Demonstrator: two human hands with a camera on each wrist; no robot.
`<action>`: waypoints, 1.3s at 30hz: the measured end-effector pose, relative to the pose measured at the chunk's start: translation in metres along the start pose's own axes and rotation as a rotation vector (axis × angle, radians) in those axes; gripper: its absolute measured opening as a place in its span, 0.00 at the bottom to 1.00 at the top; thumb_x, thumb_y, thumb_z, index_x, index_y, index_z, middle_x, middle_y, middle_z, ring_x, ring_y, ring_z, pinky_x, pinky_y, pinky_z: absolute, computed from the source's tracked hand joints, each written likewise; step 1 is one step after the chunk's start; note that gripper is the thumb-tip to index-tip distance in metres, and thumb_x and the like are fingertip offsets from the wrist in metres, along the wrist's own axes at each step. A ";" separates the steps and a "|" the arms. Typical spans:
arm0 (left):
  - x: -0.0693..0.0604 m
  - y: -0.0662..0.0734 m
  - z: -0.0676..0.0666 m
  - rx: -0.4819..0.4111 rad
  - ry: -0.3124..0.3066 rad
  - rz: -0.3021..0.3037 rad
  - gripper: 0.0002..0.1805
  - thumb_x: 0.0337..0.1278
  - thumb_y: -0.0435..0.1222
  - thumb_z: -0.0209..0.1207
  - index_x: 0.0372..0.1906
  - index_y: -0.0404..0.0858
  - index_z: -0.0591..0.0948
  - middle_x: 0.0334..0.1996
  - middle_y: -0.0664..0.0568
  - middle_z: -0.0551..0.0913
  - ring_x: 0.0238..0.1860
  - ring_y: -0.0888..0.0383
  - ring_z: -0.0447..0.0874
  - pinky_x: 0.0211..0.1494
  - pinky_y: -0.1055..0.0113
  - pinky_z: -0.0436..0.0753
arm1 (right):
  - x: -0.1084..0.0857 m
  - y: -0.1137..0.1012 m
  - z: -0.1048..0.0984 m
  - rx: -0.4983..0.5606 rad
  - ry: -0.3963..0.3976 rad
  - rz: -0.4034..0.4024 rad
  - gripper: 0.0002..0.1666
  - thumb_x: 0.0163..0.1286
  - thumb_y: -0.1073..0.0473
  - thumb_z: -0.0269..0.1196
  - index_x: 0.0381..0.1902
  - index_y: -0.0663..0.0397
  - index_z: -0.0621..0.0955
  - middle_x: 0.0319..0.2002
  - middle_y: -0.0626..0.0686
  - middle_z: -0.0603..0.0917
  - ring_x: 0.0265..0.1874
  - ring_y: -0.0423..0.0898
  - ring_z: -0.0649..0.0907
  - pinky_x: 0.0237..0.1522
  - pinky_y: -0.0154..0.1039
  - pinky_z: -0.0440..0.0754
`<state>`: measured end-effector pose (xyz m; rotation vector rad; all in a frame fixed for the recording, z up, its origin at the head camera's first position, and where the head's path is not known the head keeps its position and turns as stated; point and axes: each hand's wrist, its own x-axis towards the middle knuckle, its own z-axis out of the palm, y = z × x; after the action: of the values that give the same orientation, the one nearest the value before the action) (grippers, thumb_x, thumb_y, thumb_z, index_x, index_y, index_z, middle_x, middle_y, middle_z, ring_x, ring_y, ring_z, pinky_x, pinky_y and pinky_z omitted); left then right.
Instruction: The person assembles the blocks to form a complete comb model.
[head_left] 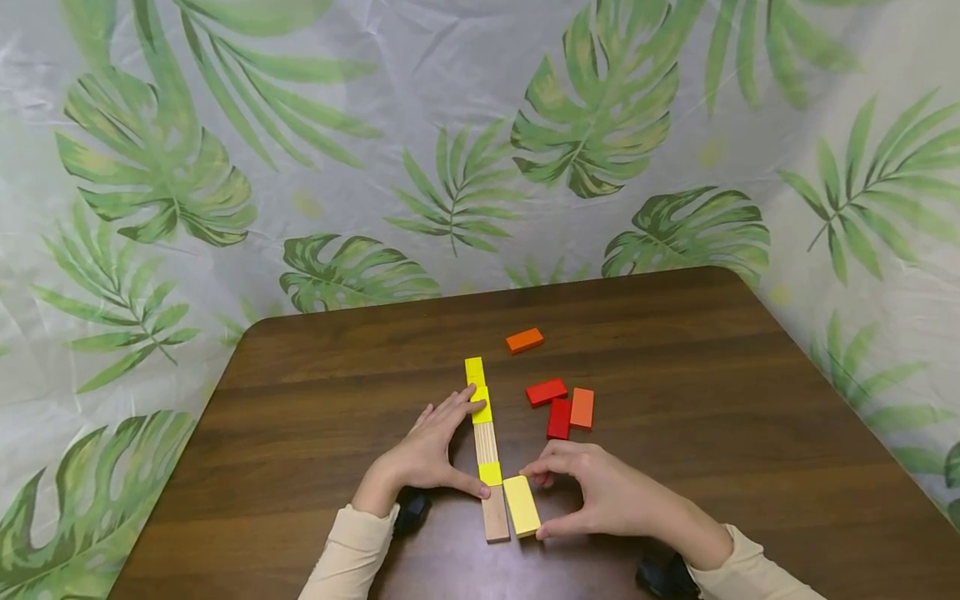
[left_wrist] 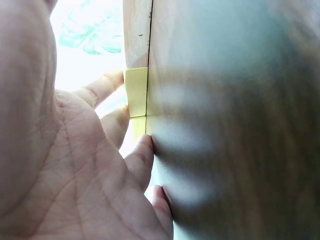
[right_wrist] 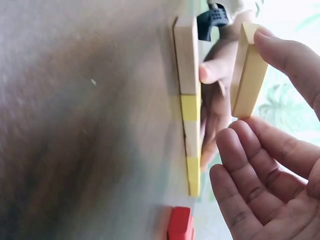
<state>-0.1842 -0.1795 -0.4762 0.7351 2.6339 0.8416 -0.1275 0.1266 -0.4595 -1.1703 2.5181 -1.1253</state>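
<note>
A line of flat wooden blocks runs away from the near side of the table. A plain wood block (head_left: 495,518) forms its near end, followed by a small yellow section (head_left: 490,474), a pale striped section (head_left: 486,443) and yellow blocks (head_left: 475,370) at the far end. My left hand (head_left: 427,450) lies along the left side with fingers extended, fingertips on the far yellow part, thumb at the plain block. Between thumb and fingertip, my right hand (head_left: 615,492) pinches a pale yellow block (head_left: 522,506). The right wrist view shows this yellow block (right_wrist: 248,72) raised above the table, apart from the line.
Right of the line lie two red blocks (head_left: 546,392), one partly against the other, and an orange-red block (head_left: 582,408) beside them. Farther back is an orange block (head_left: 524,340). A leaf-patterned cloth (head_left: 450,192) hangs behind the dark wooden table (head_left: 712,375).
</note>
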 end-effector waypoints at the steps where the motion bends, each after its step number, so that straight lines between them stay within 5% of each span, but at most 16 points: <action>1: 0.000 0.000 0.000 -0.002 0.000 0.001 0.66 0.38 0.59 0.85 0.84 0.47 0.63 0.90 0.54 0.48 0.90 0.43 0.44 0.88 0.32 0.44 | 0.000 0.000 0.001 -0.001 -0.005 0.000 0.29 0.63 0.38 0.80 0.58 0.40 0.87 0.43 0.41 0.85 0.44 0.37 0.83 0.50 0.34 0.86; 17: -0.002 0.000 0.001 -0.013 -0.006 -0.002 0.66 0.39 0.59 0.84 0.84 0.45 0.63 0.90 0.52 0.48 0.90 0.43 0.43 0.88 0.32 0.44 | 0.002 0.000 0.016 0.000 -0.097 0.026 0.30 0.62 0.33 0.78 0.56 0.39 0.88 0.42 0.37 0.83 0.42 0.30 0.81 0.48 0.31 0.84; 39: -0.002 0.000 -0.001 -0.009 -0.006 -0.003 0.66 0.38 0.60 0.84 0.84 0.46 0.64 0.90 0.55 0.48 0.90 0.45 0.43 0.89 0.34 0.43 | 0.000 -0.007 0.020 0.029 -0.192 -0.041 0.27 0.63 0.33 0.77 0.54 0.37 0.88 0.41 0.36 0.83 0.42 0.29 0.80 0.48 0.28 0.83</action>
<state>-0.1827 -0.1807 -0.4752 0.7303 2.6236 0.8491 -0.1147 0.1123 -0.4692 -1.2631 2.3375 -1.0026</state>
